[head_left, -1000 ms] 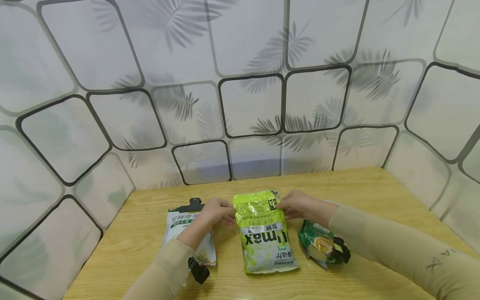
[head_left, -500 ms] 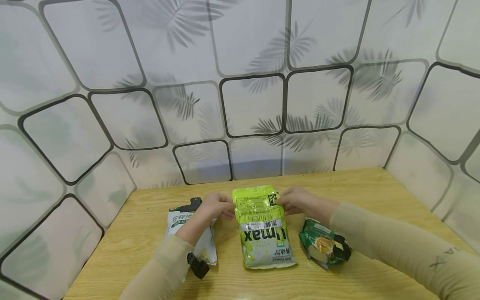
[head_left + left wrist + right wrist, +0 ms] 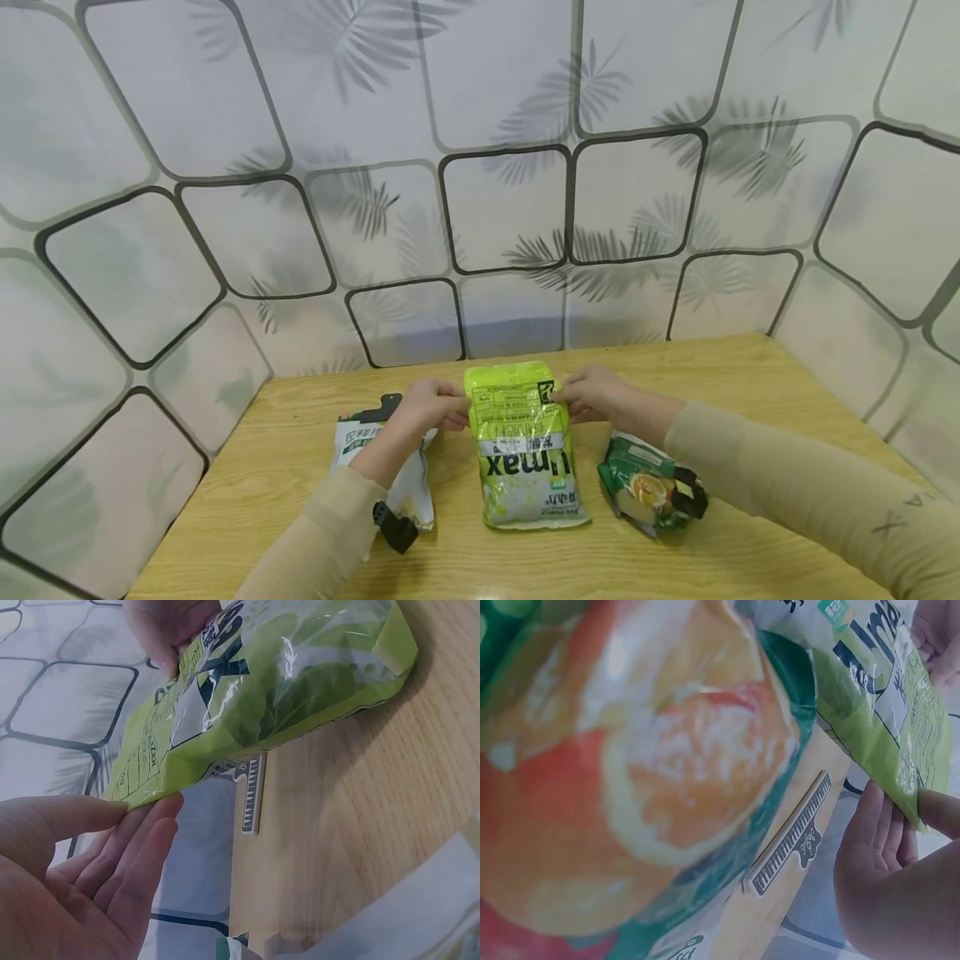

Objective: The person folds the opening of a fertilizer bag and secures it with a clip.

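A lime-green and silver bag (image 3: 525,450) marked "Umax", its print upside down in the head view, is held at its far end by both hands. My left hand (image 3: 437,406) pinches its left edge between thumb and fingers, as the left wrist view shows. On the opposite edge, my right hand (image 3: 596,395) pinches a corner the same way. The far end is raised and the near end sits low at the table. Behind the bag, a striped black-and-white sealing clip (image 3: 791,836) lies on the table, hidden from the head view.
Left of the bag lies a white pouch (image 3: 416,492) with a black clip (image 3: 382,410) at its far end, partly under my left arm. On the right is a green pouch (image 3: 637,483) with an orange picture. A patterned curtain (image 3: 502,208) stands behind the wooden table (image 3: 510,571).
Both hands have moved slightly away from me and upward with the bag, raising its far end. Its near end has slid a little away from me too. The two pouches stay put.
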A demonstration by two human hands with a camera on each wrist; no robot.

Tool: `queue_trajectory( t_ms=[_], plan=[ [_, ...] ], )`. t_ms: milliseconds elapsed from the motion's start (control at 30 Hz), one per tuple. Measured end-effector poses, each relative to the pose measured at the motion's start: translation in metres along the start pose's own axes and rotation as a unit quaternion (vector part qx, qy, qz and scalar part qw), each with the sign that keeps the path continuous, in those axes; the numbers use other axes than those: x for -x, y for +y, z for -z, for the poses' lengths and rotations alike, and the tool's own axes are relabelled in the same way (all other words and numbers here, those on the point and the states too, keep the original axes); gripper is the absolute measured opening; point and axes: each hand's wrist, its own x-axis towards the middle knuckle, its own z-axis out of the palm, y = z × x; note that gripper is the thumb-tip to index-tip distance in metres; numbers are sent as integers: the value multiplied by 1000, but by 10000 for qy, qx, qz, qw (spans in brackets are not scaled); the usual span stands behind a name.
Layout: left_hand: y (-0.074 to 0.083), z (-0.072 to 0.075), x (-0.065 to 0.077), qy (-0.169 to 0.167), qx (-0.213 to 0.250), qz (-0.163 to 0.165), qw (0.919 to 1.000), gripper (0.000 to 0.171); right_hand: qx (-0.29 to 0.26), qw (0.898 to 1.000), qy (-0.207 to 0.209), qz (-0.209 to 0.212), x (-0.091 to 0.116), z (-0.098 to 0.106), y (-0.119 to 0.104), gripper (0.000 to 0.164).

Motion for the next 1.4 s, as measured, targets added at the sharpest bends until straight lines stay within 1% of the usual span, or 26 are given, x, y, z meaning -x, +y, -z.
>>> queue_trajectory(
  t_ms=[100, 167, 267, 500, 700, 833, 933, 1033, 1167, 1333, 1400],
  plan=[
    [3, 3, 1, -16, 32, -2, 10000, 27, 26, 10000, -2, -5, 3, 1, -3, 54],
    [5, 4, 1, -22, 64, -19, 10000, 27, 42, 10000, -12, 19, 5, 2, -5, 61],
    [6, 6, 1, -35, 135, -50, 9999, 26, 39, 10000, -3, 83, 7, 3, -6, 64],
    [7, 7, 2, -48, 176, -110, 9998, 25, 97, 9998, 120, 157, 9, 4, -8, 58],
    [9, 8, 4, 108, 191, -199, 9996, 23, 293, 9989, 297, 228, 11, 3, -11, 53],
    [11, 8, 6, 197, 250, -302, 9990, 20, 384, 9983, 350, 275, 13, 3, -14, 54],
    [12, 7, 10, 263, 289, -367, 9986, 20, 435, 9978, 364, 338, 16, 3, -15, 47],
    [13, 7, 14, 308, 365, -411, 9980, 19, 551, 9967, 386, 453, 21, 4, -16, 41],
    [15, 7, 19, 337, 488, -474, 9971, 18, 651, 9948, 396, 671, 28, 4, -17, 41],
    [16, 7, 24, 392, 519, -509, 9966, 17, 599, 9935, 490, 834, 34, 2, -17, 36],
    [16, 7, 25, 426, 513, -529, 9964, 16, 571, 9931, 546, 862, 36, 2, -17, 37]
  ],
)
